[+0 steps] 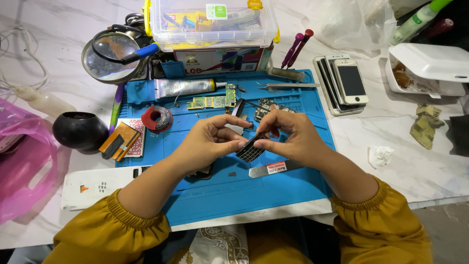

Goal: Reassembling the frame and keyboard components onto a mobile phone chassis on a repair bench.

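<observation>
My left hand (207, 142) and my right hand (290, 137) meet over the blue work mat (234, 190). Between their fingertips they pinch a small black phone keypad piece (250, 149), tilted, just above the mat. A green circuit board (212, 101) and a darker board (264, 107) lie on the mat behind my hands. A flat metal pry tool (268, 169) lies on the mat right under my right wrist. Both sleeves are mustard yellow.
A stack of white phones (344, 83) lies right of the mat. At the back stand a clear plastic box (212, 22), a magnifying glass (110, 56), a glue tube (183, 87) and tweezers (288, 86). A solder reel (157, 119), black bowl (79, 129), pink bag (22, 161) and foam container (427, 68) surround it.
</observation>
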